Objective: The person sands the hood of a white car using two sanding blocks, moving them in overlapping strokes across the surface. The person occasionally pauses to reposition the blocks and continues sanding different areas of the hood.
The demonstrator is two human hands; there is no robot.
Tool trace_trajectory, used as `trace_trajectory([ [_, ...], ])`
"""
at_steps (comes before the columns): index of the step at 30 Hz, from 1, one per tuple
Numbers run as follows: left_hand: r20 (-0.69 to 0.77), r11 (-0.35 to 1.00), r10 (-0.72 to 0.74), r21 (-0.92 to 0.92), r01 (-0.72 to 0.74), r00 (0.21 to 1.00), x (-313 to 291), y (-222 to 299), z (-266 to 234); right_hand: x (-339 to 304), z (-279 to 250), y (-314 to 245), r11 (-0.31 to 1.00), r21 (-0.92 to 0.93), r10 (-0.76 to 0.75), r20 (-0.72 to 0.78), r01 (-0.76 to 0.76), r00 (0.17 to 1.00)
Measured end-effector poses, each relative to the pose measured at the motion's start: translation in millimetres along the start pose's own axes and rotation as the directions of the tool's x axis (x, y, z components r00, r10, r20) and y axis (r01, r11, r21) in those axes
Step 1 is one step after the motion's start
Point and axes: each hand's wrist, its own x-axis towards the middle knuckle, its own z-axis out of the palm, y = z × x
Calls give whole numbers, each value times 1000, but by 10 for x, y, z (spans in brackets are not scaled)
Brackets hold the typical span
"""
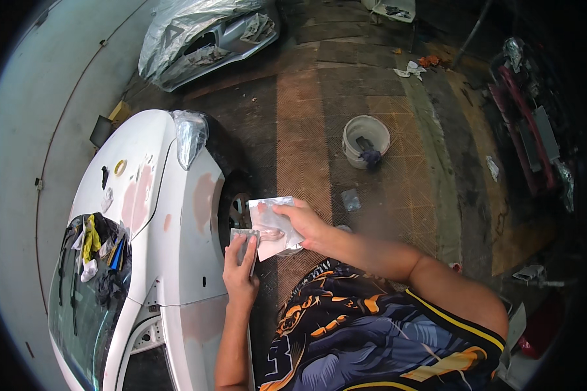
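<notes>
My right hand grips a pale flat board, its thumb lying over the upper edge. Streaks of pinkish body filler lie on the board. In my left hand, fingers pressed along it, is a small grey flat spreader close to the board's left edge; whether the two touch, I cannot tell. Both hands are beside the white car's front fender, near its front wheel. Pinkish patches of filler show on the fender and hood.
Cloths and spreaders lie at the windshield base, and a tape roll rests on the hood. A white bucket stands on the floor. Ahead is a covered car. Car parts stand at the right.
</notes>
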Motion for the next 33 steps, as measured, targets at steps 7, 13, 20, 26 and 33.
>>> trace_trajectory([
  [7, 20, 913, -250, -328, 243, 968, -95, 12, -179, 22, 77, -282, 946, 168, 247, 178, -277, 952],
  [13, 277, -80, -652, -951, 299, 706, -21, 266, -27, 34, 39, -204, 977, -60, 212, 181, -204, 960],
  [20, 60, 880, -246, -404, 248, 968, 143, 202, -460, 316, -347, -301, 969, -232, -61, 135, 92, 989],
  [26, 122, 993, -86, 86, 76, 989, 618, 124, -422, 151, 37, 161, 423, -711, -519, 317, 562, 793],
  [33, 286, 994, -42, 106, 12, 957, 459, 289, -172, 190, 98, -58, 275, -756, -676, 288, 594, 679],
])
